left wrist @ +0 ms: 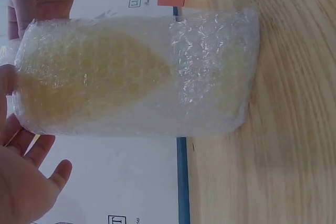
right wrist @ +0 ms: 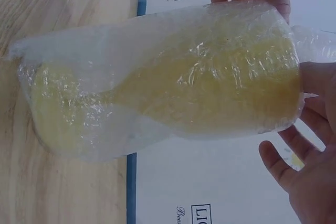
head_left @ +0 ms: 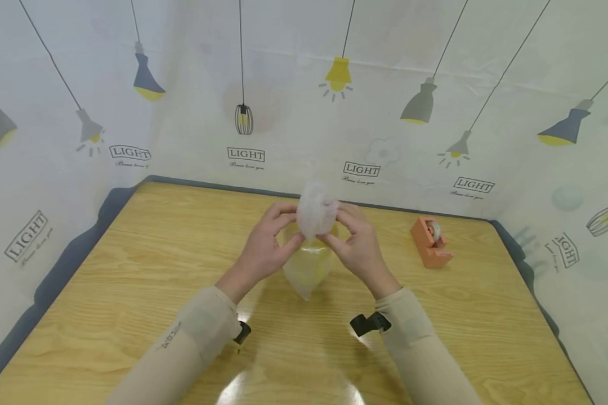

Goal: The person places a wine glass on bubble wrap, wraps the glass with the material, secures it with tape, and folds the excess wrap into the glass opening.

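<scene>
A yellow object wrapped in bubble wrap (head_left: 310,253) is being stood upright on the tabletop (head_left: 132,270), its gathered top being pinched by the left hand (head_left: 263,247) and right hand (head_left: 357,244). The padded bundle is judged light, soft-skinned and slippery, and best taken around its firmer middle.
</scene>
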Demonstrator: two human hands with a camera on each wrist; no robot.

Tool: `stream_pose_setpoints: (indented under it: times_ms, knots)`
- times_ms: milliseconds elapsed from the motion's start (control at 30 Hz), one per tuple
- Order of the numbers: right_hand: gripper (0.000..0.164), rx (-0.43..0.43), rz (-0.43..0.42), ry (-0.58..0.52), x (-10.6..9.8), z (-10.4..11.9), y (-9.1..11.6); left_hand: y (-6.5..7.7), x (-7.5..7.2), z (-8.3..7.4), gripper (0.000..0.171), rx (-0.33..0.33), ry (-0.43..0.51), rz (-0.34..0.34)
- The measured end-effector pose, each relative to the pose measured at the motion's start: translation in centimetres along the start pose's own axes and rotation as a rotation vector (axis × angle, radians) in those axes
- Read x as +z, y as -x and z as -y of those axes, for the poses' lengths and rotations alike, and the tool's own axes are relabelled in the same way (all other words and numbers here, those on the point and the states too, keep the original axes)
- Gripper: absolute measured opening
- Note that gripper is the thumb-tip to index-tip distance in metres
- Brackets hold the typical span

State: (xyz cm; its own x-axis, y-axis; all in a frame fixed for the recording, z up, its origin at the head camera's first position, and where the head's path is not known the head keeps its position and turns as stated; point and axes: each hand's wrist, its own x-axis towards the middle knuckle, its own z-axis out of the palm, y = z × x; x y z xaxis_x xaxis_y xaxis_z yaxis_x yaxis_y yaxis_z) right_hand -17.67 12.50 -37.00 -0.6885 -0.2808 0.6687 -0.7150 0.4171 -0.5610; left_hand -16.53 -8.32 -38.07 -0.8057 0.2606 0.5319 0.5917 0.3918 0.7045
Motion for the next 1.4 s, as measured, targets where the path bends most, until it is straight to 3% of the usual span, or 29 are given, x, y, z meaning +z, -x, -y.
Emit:
stream_pose_setpoints:
  times_ms: [133, 233, 367, 533, 633, 733, 867, 1133, 1400]
  knots:
    - [0.043, -0.006, 0.030, 0.041, -0.1, 0.3, -0.2, 0.2, 0.1, 0.1, 0.051, -0.085, 0.019, -0.039]
    - [0.041, -0.020, 0.061, 0.088, -0.1, 0.6, -0.5, 0.4, 0.3, 0.3, 0.064, -0.055, 0.011, -0.088]
    - [0.038, -0.043, 0.088, 0.133, -0.2, 0.7, -0.7, 0.5, 0.6, 0.5, 0.066, 0.133, -0.041, -0.158]
    - [0.035, -0.070, 0.105, 0.159, -0.2, 0.7, -0.8, 0.4, 0.8, 0.5, 0.059, 0.365, -0.187, -0.218]
    - [0.033, -0.084, 0.111, 0.168, -0.2, 0.6, -0.9, 0.4, 0.4, 0.6, 0.054, 0.453, -0.277, -0.207]
    - [0.029, -0.085, 0.116, 0.180, -0.2, 0.6, -1.0, 0.5, -0.1, 0.8, 0.051, 0.501, -0.334, -0.152]
    - [0.027, -0.077, 0.130, 0.176, -0.3, 0.6, -1.0, 0.7, -0.8, 1.1, 0.057, 0.519, -0.383, -0.069]
    - [0.024, -0.043, 0.168, 0.173, -1.1, 0.6, -0.8, 0.9, -1.5, 1.4, 0.097, 0.499, -0.447, 0.015]
    - [0.028, -0.076, 0.171, 0.161, -1.5, 0.9, -0.5, 0.9, -1.5, 1.3, 0.087, 0.472, -0.481, 0.015]
